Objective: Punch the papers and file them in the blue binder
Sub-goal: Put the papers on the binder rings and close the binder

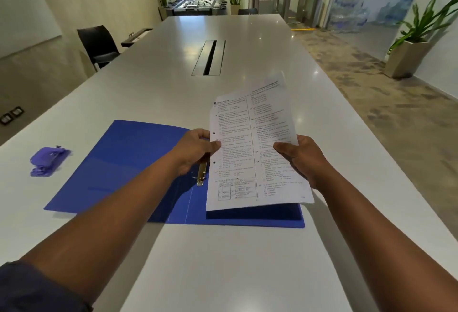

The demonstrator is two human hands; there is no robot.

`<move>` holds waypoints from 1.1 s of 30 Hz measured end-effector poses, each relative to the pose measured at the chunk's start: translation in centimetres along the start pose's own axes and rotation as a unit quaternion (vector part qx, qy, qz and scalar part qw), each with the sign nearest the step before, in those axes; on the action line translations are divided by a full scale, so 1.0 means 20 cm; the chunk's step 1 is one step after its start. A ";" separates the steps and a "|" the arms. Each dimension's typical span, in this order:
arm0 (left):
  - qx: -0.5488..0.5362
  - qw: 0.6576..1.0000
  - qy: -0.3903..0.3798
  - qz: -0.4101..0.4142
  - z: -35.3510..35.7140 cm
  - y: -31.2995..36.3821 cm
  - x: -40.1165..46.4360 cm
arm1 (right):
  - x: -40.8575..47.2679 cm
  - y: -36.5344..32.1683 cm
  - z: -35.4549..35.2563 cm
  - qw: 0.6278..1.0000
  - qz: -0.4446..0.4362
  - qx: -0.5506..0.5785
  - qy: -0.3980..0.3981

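The blue binder (119,160) lies open flat on the white table (223,262), its metal ring mechanism (202,173) showing near the spine. Above its right half I hold a stack of printed papers (252,153) with two punched holes along the left edge. My left hand (195,150) pinches the left edge of the stack. My right hand (300,158) grips the right edge, thumb on top. The papers tilt up, their lower edge close over the binder's right cover. A purple hole punch (47,160) sits on the table left of the binder.
A cable slot (209,57) runs down the middle of the table farther away. A black chair (99,44) stands at the table's left side. A potted plant (409,51) is on the floor to the right.
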State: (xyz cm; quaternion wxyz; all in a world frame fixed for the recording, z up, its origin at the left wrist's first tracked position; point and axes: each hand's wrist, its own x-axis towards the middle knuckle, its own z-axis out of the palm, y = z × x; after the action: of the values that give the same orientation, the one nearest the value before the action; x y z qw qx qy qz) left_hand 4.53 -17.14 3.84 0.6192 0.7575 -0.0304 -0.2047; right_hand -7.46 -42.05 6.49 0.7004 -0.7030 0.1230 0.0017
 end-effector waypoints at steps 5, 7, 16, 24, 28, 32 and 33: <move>0.066 0.998 -0.020 -0.006 -0.17 -0.06 0.02 | 0.03 0.00 0.15 1.000 0.018 -0.016 -0.006; 0.081 0.994 -0.070 -0.029 -0.22 -0.09 0.03 | 0.03 -0.01 0.19 1.000 0.024 -0.020 -0.001; 0.105 0.974 -0.199 -0.026 -0.31 -0.16 0.05 | 0.02 -0.01 0.26 0.995 0.028 -0.090 0.026; 0.107 0.971 -0.211 -0.012 -0.30 -0.16 0.08 | -0.03 -0.06 0.29 0.996 0.019 -0.086 0.027; 0.119 0.971 -0.208 -0.012 -0.28 -0.16 0.09 | -0.04 -0.07 0.29 0.995 0.013 -0.097 0.030; 0.145 0.970 -0.193 -0.008 -0.27 -0.16 0.11 | -0.04 -0.07 0.27 0.990 0.019 -0.134 0.028; 0.149 0.972 -0.180 -0.007 -0.27 -0.16 0.11 | -0.04 -0.07 0.27 0.990 0.023 -0.137 0.028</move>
State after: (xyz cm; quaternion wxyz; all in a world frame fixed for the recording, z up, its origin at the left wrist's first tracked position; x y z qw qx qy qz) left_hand 7.80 -12.01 0.98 0.4821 0.7922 -0.1665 -0.3352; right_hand -7.07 -36.62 7.82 0.5933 -0.7893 0.1576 0.0146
